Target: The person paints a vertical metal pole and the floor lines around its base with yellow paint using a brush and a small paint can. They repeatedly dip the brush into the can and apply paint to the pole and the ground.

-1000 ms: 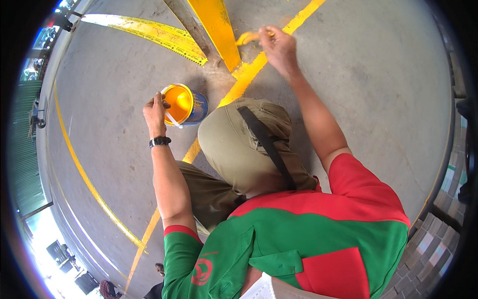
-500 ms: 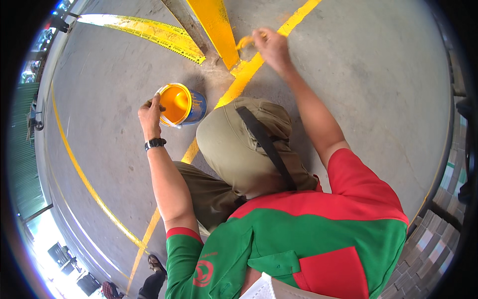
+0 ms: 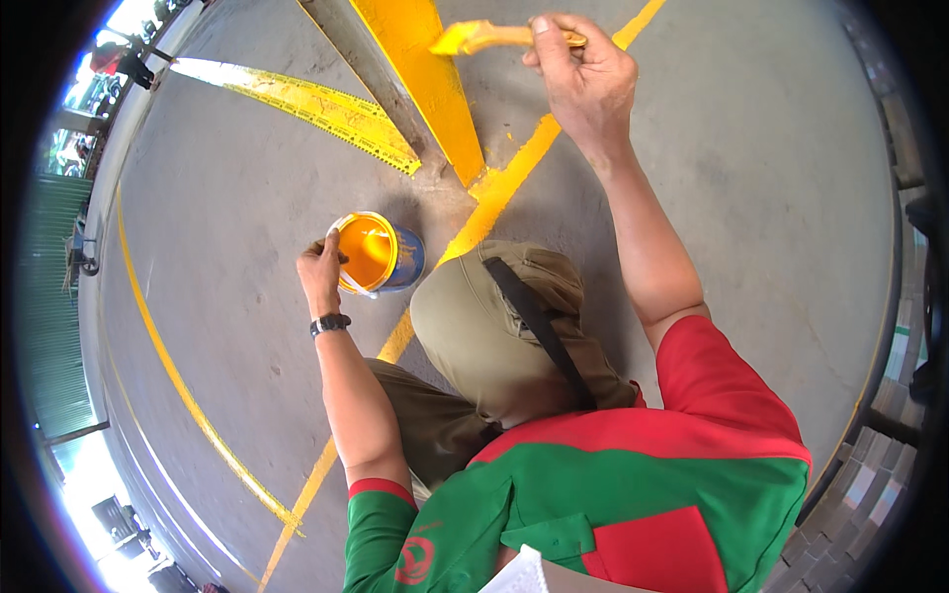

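A paintbrush (image 3: 484, 38) is pinched in my right hand (image 3: 591, 84), its bristles coated in yellow paint and pointing left. The bristle end is by the face of a yellow steel column (image 3: 420, 74); I cannot tell whether it touches. My left hand (image 3: 321, 272) grips the rim of a blue paint bucket (image 3: 408, 259), thumb and fingers over its edge. Yellow paint (image 3: 364, 255) lies inside, and a pale handle hangs at the rim. The bucket stands upright on the floor, left of my bent knee (image 3: 465, 316).
A yellow floor stripe (image 3: 524, 168) runs past the column's base, with small yellow drips beside it. Yellow-black tape (image 3: 326, 114) covers a low piece left of the column. Another yellow line (image 3: 173, 366) curves along the left. Grey blocks (image 3: 850, 504) stand at the lower right.
My right hand has risen with the paintbrush from near the column's base to higher beside the column. My left hand stays on the bucket rim. The whole view has shifted slightly.
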The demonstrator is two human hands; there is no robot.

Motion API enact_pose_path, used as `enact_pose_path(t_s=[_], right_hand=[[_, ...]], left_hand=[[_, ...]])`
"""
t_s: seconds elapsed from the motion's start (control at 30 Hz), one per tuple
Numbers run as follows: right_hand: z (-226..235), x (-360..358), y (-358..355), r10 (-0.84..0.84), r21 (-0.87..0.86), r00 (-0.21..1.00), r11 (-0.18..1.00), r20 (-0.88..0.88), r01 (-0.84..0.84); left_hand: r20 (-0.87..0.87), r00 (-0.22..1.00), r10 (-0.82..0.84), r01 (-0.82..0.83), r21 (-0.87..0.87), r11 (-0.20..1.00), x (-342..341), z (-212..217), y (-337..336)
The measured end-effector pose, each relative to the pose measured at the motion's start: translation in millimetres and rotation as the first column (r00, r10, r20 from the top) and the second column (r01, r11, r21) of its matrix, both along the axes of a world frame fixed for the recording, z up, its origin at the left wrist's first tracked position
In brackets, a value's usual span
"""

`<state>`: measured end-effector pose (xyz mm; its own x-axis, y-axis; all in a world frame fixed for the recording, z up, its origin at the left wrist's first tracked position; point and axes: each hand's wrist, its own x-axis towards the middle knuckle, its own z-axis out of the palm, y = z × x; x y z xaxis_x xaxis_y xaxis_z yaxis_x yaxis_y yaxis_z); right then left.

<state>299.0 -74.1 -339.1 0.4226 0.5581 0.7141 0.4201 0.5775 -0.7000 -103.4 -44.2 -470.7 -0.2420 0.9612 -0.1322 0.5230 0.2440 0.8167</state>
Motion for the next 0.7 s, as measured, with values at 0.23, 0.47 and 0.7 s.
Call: enact_pose_path(t_s=[0.23, 0.47, 0.7], right_hand=[[-9.5, -20.9, 24.4, -0.015, -0.402, 0.973, 0.909, 0.232, 0.110], [42.3, 1.8, 11.0, 0.019, 0.208, 0.990, 0.978, -0.136, 0.010], [-121.6, -24.9, -4.5, -0.088, -0.276, 0.928, 0.961, -0.362, -0.017]], left_hand=[[-0.025, 1.000, 0.005, -0.005, 0.019, 1.000, 0.2, -2.1, -2.9], [0.001, 1.000, 0.003, -0.003, 0.017, 1.000, -3.8, -4.6, -1.4], [-0.030, 1.000, -0.004, 0.005, 0.035, 0.999, -4.6, -7.5, -0.5]])
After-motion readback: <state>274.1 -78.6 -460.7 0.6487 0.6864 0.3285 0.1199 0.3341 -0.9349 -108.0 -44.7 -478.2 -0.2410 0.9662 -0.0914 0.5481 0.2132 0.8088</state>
